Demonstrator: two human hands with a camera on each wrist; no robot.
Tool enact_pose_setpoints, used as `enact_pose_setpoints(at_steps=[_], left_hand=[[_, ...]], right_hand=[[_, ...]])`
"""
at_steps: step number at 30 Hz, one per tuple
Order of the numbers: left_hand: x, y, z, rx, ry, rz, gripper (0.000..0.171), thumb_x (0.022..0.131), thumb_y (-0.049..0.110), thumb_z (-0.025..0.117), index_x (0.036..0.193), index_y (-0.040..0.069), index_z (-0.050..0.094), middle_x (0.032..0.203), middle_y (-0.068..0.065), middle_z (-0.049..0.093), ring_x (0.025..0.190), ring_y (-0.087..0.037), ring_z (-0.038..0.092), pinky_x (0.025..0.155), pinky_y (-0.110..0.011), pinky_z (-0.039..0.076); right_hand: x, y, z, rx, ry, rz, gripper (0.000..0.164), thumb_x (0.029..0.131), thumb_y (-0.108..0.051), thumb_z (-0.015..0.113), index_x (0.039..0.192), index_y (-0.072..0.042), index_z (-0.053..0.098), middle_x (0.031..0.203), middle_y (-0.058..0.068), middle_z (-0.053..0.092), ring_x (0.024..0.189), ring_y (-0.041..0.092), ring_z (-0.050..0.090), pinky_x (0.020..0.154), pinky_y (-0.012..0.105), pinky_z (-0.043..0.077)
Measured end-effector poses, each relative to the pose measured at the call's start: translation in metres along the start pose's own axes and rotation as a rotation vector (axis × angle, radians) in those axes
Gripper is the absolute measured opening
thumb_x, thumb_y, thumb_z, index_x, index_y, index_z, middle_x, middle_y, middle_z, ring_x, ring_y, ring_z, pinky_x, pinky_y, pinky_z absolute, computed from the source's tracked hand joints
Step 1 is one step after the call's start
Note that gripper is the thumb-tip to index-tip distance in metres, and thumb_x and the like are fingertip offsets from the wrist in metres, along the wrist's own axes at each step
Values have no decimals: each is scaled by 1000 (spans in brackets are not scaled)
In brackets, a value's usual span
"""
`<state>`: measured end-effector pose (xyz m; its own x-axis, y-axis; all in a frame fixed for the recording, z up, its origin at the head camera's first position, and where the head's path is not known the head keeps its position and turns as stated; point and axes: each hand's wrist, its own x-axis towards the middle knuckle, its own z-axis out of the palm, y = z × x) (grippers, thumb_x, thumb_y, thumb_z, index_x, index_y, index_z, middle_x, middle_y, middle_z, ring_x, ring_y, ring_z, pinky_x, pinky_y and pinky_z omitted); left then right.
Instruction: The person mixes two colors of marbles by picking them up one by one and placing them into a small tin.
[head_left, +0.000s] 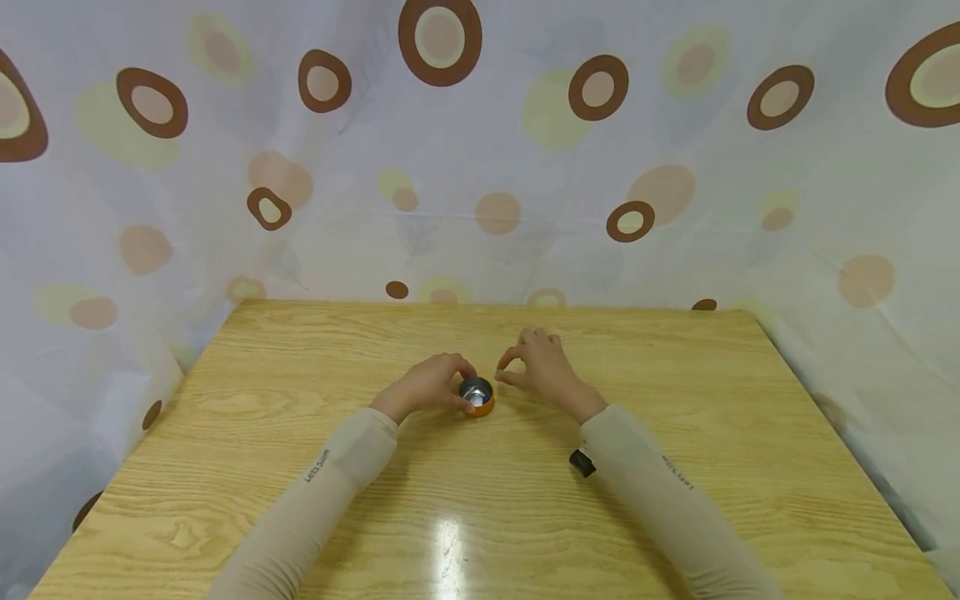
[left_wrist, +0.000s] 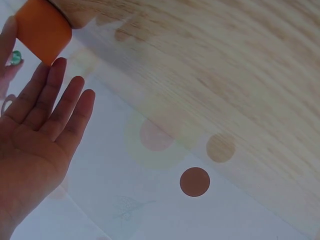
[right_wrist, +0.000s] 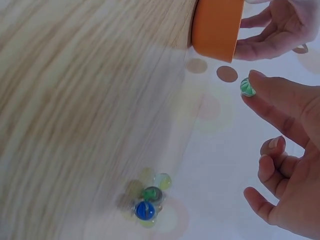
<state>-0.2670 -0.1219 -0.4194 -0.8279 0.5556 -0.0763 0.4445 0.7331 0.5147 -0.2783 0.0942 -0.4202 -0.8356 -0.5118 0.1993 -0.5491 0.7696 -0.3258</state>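
Note:
My left hand (head_left: 431, 385) holds a small orange bowl (head_left: 482, 409), thumb on its near side and fingers on its far side. Its inside is shiny metal with a dark rim, and a bit of blue shows in it. The orange outer wall (left_wrist: 42, 30) also shows in the left wrist view. Just right of the bowl, my right hand (head_left: 546, 367) pinches a green glass marble (right_wrist: 247, 87) between thumb and forefinger, its other fingers curled loosely. Below that hand in the right wrist view lie several glass marbles in a cluster, among them a blue marble (right_wrist: 145, 210).
A light wooden table (head_left: 300, 350) carries the work. White cloth (head_left: 480, 167) printed with brown and beige rounds hangs behind it and along both sides. A black device (head_left: 582, 463) shows at my right wrist, beside the pale sleeve.

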Motion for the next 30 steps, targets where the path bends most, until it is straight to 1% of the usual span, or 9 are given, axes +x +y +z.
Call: enact_pose_setpoints(at_steps=[5, 10, 17, 23, 30], left_hand=[[1, 0, 2, 2, 2, -15, 44, 76, 23, 84, 112, 6, 67, 110, -4, 62, 104, -22, 58, 92, -38, 47], [1, 0, 2, -4, -5, -27, 44, 76, 23, 84, 112, 6, 67, 109, -4, 62, 102, -20, 58, 91, -38, 47], [0, 2, 0, -3, -11, 1, 43, 77, 23, 83, 112, 5, 67, 109, -4, 62, 101, -20, 58, 91, -37, 47], [0, 1, 1, -3, -7, -8, 43, 76, 23, 83, 112, 5, 67, 108, -4, 61, 101, -22, 58, 90, -38, 48], [1, 1, 0, 18, 1, 9, 43, 76, 23, 83, 112, 5, 68, 106, -4, 61, 98, -21, 58, 89, -38, 48]], right_hand=[[1, -8, 2, 11, -19, 1, 18, 85, -32, 74, 93, -16, 77, 91, 10, 54, 81, 22, 40, 79, 43, 29], [1, -13, 4, 11, -22, -20, 20, 85, -33, 74, 95, -15, 77, 89, 9, 55, 79, 21, 39, 78, 42, 29], [2, -16, 9, 16, -32, -37, 19, 86, -32, 74, 96, -16, 77, 90, 10, 54, 80, 21, 39, 79, 42, 31], [3, -20, 8, 23, -35, -40, 19, 85, -31, 74, 95, -16, 77, 90, 9, 54, 79, 20, 38, 80, 43, 31], [4, -24, 9, 22, -48, -42, 20, 86, -31, 74, 96, -15, 77, 90, 10, 54, 79, 20, 38, 81, 43, 31]])
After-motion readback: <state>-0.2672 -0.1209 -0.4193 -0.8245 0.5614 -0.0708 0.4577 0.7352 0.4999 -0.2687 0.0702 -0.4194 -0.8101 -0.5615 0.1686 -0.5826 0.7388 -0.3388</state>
